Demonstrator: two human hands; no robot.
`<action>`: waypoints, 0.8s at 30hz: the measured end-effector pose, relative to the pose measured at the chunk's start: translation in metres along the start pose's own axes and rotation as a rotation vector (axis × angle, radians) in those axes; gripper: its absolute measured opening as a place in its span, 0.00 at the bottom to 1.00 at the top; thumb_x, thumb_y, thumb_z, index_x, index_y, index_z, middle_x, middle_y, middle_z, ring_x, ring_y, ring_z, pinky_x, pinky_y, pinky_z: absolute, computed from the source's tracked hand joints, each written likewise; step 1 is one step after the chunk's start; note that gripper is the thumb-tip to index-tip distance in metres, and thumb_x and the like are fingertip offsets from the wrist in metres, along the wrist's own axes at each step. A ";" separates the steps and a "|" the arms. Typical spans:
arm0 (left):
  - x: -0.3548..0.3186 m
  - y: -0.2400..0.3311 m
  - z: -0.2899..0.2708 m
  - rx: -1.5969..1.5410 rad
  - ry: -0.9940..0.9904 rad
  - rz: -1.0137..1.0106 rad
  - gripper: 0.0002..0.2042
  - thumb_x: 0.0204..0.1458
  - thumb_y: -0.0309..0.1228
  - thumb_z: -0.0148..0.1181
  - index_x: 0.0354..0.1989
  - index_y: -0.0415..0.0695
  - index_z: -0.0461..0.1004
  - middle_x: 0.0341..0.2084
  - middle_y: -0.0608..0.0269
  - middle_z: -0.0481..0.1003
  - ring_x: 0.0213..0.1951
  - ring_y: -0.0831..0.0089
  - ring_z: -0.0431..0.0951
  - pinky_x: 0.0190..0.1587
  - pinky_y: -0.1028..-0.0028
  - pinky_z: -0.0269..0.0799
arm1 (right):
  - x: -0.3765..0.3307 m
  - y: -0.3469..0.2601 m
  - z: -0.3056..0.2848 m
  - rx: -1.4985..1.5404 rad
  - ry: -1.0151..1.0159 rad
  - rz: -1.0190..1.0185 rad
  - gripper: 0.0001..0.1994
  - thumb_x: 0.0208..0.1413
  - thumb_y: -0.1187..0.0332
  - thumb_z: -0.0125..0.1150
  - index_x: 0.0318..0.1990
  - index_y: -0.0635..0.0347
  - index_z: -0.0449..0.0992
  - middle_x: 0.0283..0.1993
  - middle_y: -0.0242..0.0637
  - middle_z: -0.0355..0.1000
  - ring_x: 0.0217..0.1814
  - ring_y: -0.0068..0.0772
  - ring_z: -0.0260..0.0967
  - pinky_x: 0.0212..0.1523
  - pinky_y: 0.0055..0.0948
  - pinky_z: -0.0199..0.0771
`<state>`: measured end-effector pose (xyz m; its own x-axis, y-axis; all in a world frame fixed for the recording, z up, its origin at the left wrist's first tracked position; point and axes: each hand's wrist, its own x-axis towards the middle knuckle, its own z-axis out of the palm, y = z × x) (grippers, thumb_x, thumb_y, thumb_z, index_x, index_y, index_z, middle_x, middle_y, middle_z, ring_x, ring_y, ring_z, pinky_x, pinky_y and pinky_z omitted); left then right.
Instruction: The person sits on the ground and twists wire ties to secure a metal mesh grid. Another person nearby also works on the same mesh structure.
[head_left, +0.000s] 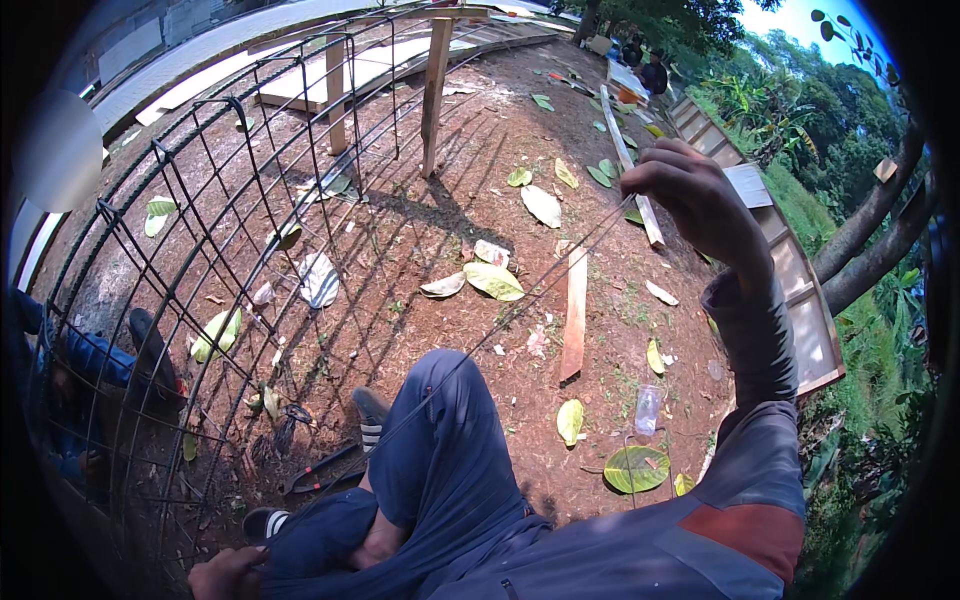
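My right hand [690, 190] is raised at the upper right, its fingers pinched on thin dark wire [560, 276]. From there the strands slant down to the left, passing over my bent knee [445, 410]. Low at the left edge of my lap, my left hand [225, 573] is closed around the lower part of the same wire; its fingers are partly hidden. Beside my legs stands a cage of dark steel bars [215, 210], tied in a grid. Neither hand touches it.
Wooden posts [436, 100] prop the cage. A plank [574, 315], large leaves [494, 281] and a clear plastic cup [648, 410] lie on the soil. A dark tool [322, 470] rests by my foot. Behind the cage, another person's leg [100, 355] shows. Wooden panels [805, 310] line the right.
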<state>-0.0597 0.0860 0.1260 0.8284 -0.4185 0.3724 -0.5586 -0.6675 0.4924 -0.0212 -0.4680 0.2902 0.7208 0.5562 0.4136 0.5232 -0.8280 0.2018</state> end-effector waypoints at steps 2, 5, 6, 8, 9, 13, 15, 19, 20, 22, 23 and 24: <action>-0.028 0.002 -0.022 0.083 -0.075 -0.114 0.07 0.57 0.25 0.61 0.41 0.37 0.82 0.30 0.56 0.82 0.31 0.72 0.82 0.38 0.71 0.76 | -0.003 0.013 0.041 0.050 -0.068 -0.007 0.06 0.58 0.76 0.61 0.42 0.58 0.77 0.34 0.39 0.72 0.40 0.45 0.71 0.40 0.42 0.69; -0.083 0.011 -0.060 0.126 -0.158 -0.372 0.08 0.57 0.25 0.61 0.42 0.36 0.82 0.29 0.57 0.81 0.31 0.73 0.81 0.37 0.72 0.75 | 0.023 0.011 0.131 0.313 0.012 -0.093 0.07 0.58 0.75 0.61 0.44 0.57 0.77 0.34 0.37 0.71 0.39 0.43 0.70 0.40 0.41 0.69; -0.100 0.015 -0.070 0.118 -0.192 -0.469 0.08 0.58 0.26 0.61 0.42 0.36 0.82 0.29 0.58 0.81 0.31 0.73 0.81 0.37 0.73 0.75 | 0.035 0.000 0.156 0.321 -0.033 -0.132 0.07 0.59 0.75 0.61 0.44 0.57 0.77 0.34 0.37 0.71 0.39 0.42 0.69 0.40 0.41 0.69; -0.145 0.037 -0.094 0.089 -0.225 -0.708 0.09 0.58 0.26 0.61 0.43 0.35 0.82 0.29 0.59 0.81 0.30 0.74 0.80 0.37 0.73 0.74 | 0.075 -0.039 0.197 0.357 -0.122 -0.268 0.12 0.56 0.75 0.62 0.46 0.51 0.78 0.41 0.29 0.78 0.46 0.34 0.74 0.48 0.37 0.74; -0.167 0.050 -0.105 0.052 -0.239 -0.820 0.09 0.58 0.26 0.61 0.43 0.35 0.82 0.28 0.59 0.80 0.30 0.75 0.80 0.37 0.74 0.74 | 0.090 -0.059 0.227 0.430 -0.082 -0.308 0.14 0.54 0.78 0.61 0.47 0.51 0.78 0.41 0.29 0.76 0.47 0.34 0.73 0.50 0.37 0.72; -0.235 0.109 -0.131 -0.196 -0.240 -1.234 0.11 0.59 0.27 0.61 0.45 0.33 0.82 0.28 0.61 0.80 0.29 0.77 0.79 0.36 0.75 0.73 | 0.144 -0.127 0.308 0.640 -0.104 -0.392 0.15 0.52 0.81 0.58 0.45 0.53 0.77 0.42 0.30 0.76 0.48 0.38 0.72 0.50 0.38 0.72; -0.269 0.129 -0.126 -0.371 -0.184 -1.400 0.11 0.59 0.27 0.61 0.45 0.32 0.81 0.27 0.62 0.79 0.29 0.77 0.78 0.36 0.76 0.73 | 0.159 -0.154 0.342 0.736 -0.160 -0.407 0.14 0.52 0.80 0.57 0.45 0.52 0.77 0.40 0.30 0.75 0.49 0.39 0.72 0.51 0.38 0.72; -0.344 0.101 -0.028 -0.552 0.018 -1.758 0.14 0.58 0.30 0.63 0.47 0.31 0.81 0.29 0.65 0.79 0.33 0.79 0.79 0.39 0.77 0.72 | 0.150 -0.204 0.388 0.746 -0.303 -0.521 0.14 0.52 0.79 0.58 0.45 0.51 0.78 0.39 0.31 0.74 0.49 0.39 0.72 0.51 0.38 0.73; -0.370 0.087 0.002 -0.589 -0.211 -1.733 0.14 0.59 0.31 0.63 0.48 0.34 0.82 0.34 0.59 0.82 0.42 0.73 0.80 0.49 0.73 0.73 | 0.141 -0.216 0.394 0.731 -0.296 -0.577 0.13 0.52 0.77 0.58 0.45 0.49 0.78 0.40 0.30 0.75 0.48 0.38 0.71 0.52 0.37 0.71; -0.376 0.076 0.040 -0.551 -0.768 -1.724 0.18 0.57 0.34 0.65 0.54 0.38 0.79 0.46 0.52 0.82 0.55 0.63 0.79 0.60 0.67 0.69 | 0.133 -0.242 0.388 0.705 -0.360 -0.679 0.12 0.54 0.73 0.59 0.46 0.47 0.79 0.39 0.30 0.74 0.48 0.35 0.71 0.54 0.36 0.70; -0.367 0.070 0.040 -0.514 -0.781 -1.636 0.21 0.56 0.34 0.66 0.57 0.40 0.77 0.50 0.50 0.80 0.58 0.60 0.76 0.63 0.65 0.67 | 0.124 -0.250 0.387 0.731 -0.329 -0.703 0.11 0.55 0.70 0.59 0.46 0.47 0.79 0.39 0.29 0.73 0.49 0.33 0.71 0.54 0.35 0.68; -0.356 0.061 0.037 -0.476 -0.796 -1.546 0.24 0.55 0.35 0.66 0.59 0.42 0.75 0.54 0.49 0.77 0.61 0.57 0.74 0.65 0.64 0.65 | 0.115 -0.260 0.388 0.731 -0.305 -0.756 0.12 0.56 0.69 0.58 0.47 0.47 0.79 0.39 0.27 0.73 0.50 0.31 0.70 0.54 0.34 0.68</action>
<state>-0.3868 0.1711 -0.0058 0.2967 0.0854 -0.9512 0.8134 -0.5444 0.2048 0.1021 -0.1611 -0.0597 0.1293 0.9806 0.1472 0.9486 -0.0791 -0.3063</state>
